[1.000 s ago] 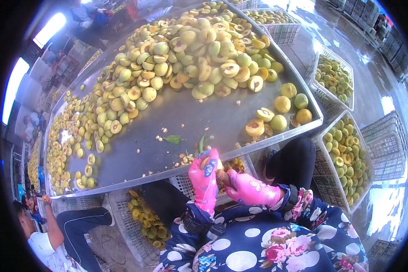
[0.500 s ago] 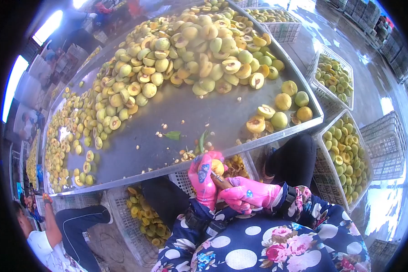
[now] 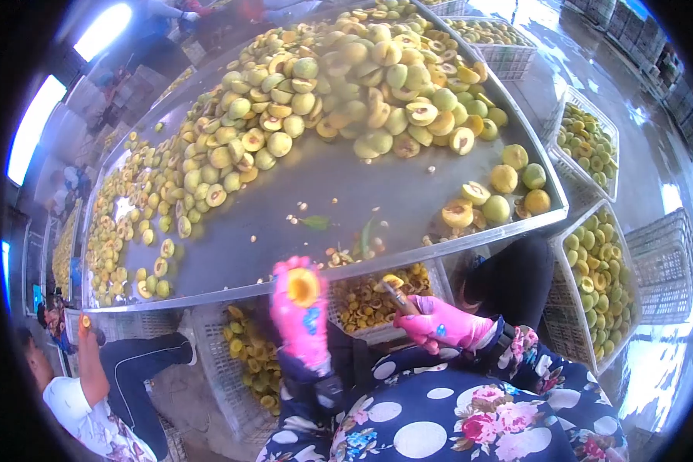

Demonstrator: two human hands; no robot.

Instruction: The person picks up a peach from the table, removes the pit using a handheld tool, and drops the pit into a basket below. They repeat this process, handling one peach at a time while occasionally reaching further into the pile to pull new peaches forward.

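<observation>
My left hand [image 3: 300,327], in a pink glove and smeared by motion, is raised at the near edge of the metal table [image 3: 231,296]. Its fingers hold a hollowed yellow peach half [image 3: 302,287], cut face up. My right hand [image 3: 448,323], gloved in pink too, is closed around a wooden-handled pitting tool [image 3: 400,297]. A piece of yellow peach flesh [image 3: 391,281] shows at the tool's metal tip. Beneath this tip stands a crate of cut peach pieces [image 3: 366,304].
A large heap of peach halves [image 3: 285,100] lies on the table, with pits and a green leaf [image 3: 316,222] near its front. Crates of peaches [image 3: 597,277] stand at right. Another crate [image 3: 250,362] is left of my legs. A seated person [image 3: 92,385] works at left.
My hands have come apart. The left has swung left with the hollowed peach half, while the right keeps the tool over the crate. The view has shifted slightly.
</observation>
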